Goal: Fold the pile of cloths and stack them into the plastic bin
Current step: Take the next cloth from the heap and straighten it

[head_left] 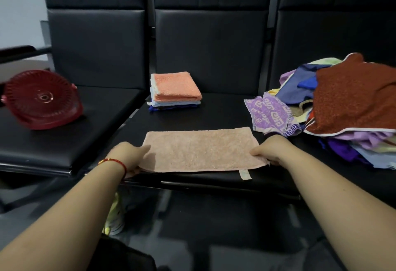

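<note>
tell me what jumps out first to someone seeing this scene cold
Two hands hold the short ends of a peach towel spread flat on the near seat, left hand and right hand. A heap of unfolded cloths sits at the right, a neat folded stack lies behind the towel, and a red plastic bin lies tipped at the left.

A row of black padded seats (214,112) holds everything — a flat peach towel (199,150) between both holding hands, a neat folded stack (175,90) behind it, a messy colourful cloth pile (342,107) right, a tipped red plastic basket (40,99) left.
</note>
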The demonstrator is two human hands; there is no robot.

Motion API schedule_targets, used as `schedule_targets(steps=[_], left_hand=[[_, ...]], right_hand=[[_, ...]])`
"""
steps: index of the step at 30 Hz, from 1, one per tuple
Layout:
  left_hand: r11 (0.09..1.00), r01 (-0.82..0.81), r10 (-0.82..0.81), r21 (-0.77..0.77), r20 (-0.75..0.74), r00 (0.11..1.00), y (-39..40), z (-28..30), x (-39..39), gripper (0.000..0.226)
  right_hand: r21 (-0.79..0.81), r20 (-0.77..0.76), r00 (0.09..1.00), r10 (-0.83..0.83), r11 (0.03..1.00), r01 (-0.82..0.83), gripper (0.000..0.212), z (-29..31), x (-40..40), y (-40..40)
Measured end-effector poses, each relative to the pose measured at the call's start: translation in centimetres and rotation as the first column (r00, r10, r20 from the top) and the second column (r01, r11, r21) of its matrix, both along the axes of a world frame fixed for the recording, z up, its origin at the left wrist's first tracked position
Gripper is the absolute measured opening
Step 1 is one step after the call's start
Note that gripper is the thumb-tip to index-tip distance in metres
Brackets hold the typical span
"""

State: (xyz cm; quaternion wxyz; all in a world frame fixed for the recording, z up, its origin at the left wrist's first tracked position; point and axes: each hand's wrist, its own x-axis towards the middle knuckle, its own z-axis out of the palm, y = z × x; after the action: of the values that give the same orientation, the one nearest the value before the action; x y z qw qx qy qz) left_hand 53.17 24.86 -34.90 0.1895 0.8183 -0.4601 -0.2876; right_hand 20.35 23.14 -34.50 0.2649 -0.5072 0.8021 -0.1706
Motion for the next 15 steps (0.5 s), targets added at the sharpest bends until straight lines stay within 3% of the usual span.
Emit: schedule_targets(steps=[2, 6, 15], left_hand=[[1.0, -0.017, 0.018, 0.008, -0.143, 0.99, 0.6, 0.5, -0.3, 0.036], [0.989, 0.114, -0.089, 0.093, -0.239, 0.967, 1.6, 0.9, -0.4, 0.016], [0.993, 0.036, 0.032, 0.111, -0.553, 0.832, 1.6, -0.8, 1.2, 0.023]], right_hand=[[-0.033, 0.054, 0.998, -0.016, 0.999, 0.018, 0.02, 0.0, -0.1, 0.2], [0.035, 0.189, 0.981, -0.047, 0.999, 0.041, 0.02, 0.4, -0.3, 0.9], [0.07, 0.239, 0.969, -0.055, 0.997, 0.039, 0.016, 0.3, -1.0, 1.6]])
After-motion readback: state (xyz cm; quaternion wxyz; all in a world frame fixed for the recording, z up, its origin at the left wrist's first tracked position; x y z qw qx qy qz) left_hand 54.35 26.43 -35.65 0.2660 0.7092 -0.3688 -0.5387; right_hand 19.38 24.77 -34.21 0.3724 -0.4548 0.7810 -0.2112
